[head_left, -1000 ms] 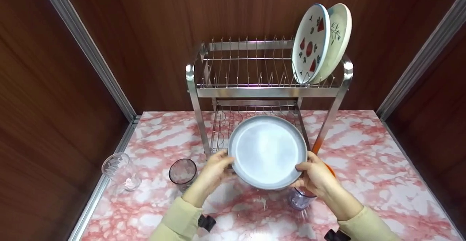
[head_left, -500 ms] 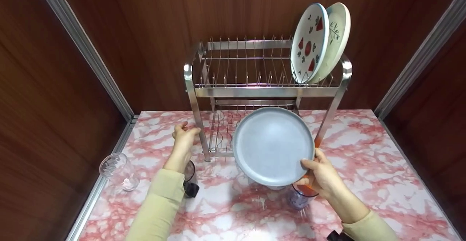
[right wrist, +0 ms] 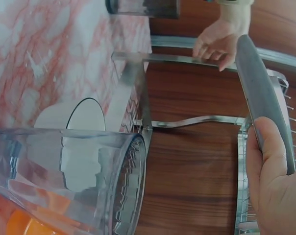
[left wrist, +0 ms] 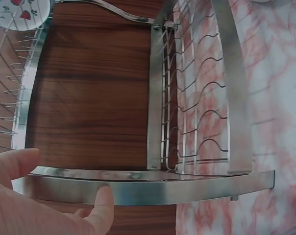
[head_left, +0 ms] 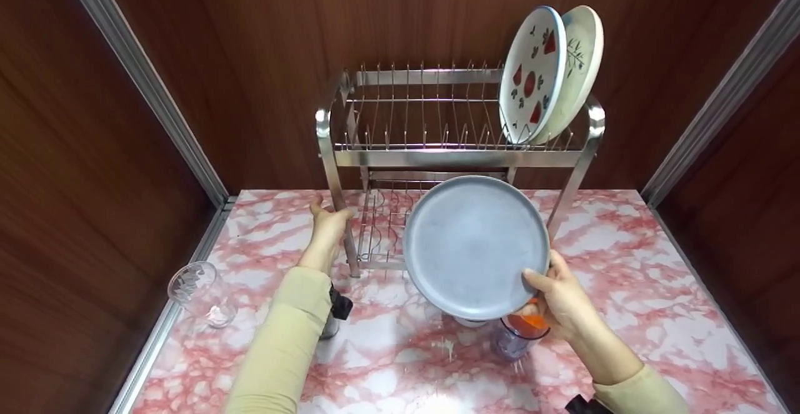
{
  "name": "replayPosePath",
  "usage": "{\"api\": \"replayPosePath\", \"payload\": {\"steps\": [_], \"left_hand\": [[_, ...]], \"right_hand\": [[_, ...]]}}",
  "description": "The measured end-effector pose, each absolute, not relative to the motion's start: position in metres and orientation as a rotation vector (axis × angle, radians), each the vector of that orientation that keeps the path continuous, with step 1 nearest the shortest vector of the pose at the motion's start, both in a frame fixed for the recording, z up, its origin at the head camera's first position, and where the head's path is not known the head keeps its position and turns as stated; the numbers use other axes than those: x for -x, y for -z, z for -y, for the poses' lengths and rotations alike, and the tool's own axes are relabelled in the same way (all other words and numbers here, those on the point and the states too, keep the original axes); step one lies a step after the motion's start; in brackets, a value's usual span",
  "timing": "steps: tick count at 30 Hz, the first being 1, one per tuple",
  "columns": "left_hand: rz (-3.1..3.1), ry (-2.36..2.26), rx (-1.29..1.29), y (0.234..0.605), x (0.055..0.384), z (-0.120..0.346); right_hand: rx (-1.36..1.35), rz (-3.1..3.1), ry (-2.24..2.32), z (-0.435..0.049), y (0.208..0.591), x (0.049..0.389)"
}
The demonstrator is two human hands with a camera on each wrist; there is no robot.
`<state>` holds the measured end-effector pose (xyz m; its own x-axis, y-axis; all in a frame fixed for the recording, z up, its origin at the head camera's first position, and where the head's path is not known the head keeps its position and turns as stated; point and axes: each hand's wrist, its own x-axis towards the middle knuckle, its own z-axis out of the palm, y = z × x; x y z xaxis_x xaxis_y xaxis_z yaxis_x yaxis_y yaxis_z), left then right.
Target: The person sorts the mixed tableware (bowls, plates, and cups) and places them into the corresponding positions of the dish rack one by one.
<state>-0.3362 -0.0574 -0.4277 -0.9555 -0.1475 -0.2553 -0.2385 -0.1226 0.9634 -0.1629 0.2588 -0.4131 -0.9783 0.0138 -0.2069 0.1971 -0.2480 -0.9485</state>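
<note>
My right hand (head_left: 565,295) grips the lower right rim of a round grey plate (head_left: 476,248), thumb on its face. In the right wrist view the plate (right wrist: 260,81) appears nearly edge-on, pinched between thumb and fingers. It is held up before the two-tier metal dish rack (head_left: 459,159). At the rack's left front leg, my left hand (head_left: 328,226) has its fingers spread against the metal. The left wrist view shows fingertips (left wrist: 105,196) touching that leg without wrapping round it. Two patterned plates, one with red motifs (head_left: 531,82), stand upright in the upper tier's right end.
A clear glass (head_left: 203,295) stands at the left. A dark-tinted glass (head_left: 330,326) is mostly behind my left sleeve. A purplish clear cup (head_left: 512,342), an orange item (head_left: 528,324) and a white dark-rimmed vessel (head_left: 472,323) lie under the held plate. Wooden walls enclose the table.
My left hand has let go of the plate and moved left and up to the rack's left leg. My right hand keeps the plate, shifted slightly right and up.
</note>
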Motion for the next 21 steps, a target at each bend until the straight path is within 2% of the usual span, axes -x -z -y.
{"api": "replayPosePath", "payload": {"steps": [8, 10, 12, 15, 17, 21], "left_hand": [[-2.089, -2.283, 0.418, 0.44, 0.341, 0.053], [-2.13, -2.3, 0.377, 0.484, 0.376, 0.059], [-2.144, -2.325, 0.33, 0.549, 0.432, 0.07], [-2.179, -2.314, 0.329, 0.613, 0.487, 0.077], [-2.207, -2.276, 0.347, 0.601, 0.476, 0.073], [-2.373, -2.106, 0.406, 0.515, 0.4, 0.055]], "right_hand": [[-0.292, -1.918, 2.379, -0.264, 0.408, 0.165], [-0.283, -1.925, 2.383, -0.265, 0.406, 0.165], [-0.276, -1.934, 2.388, -0.267, 0.403, 0.167], [-0.266, -1.948, 2.404, -0.269, 0.399, 0.169], [-0.256, -1.95, 2.41, -0.272, 0.396, 0.17], [-0.235, -1.958, 2.414, -0.276, 0.39, 0.173]]}}
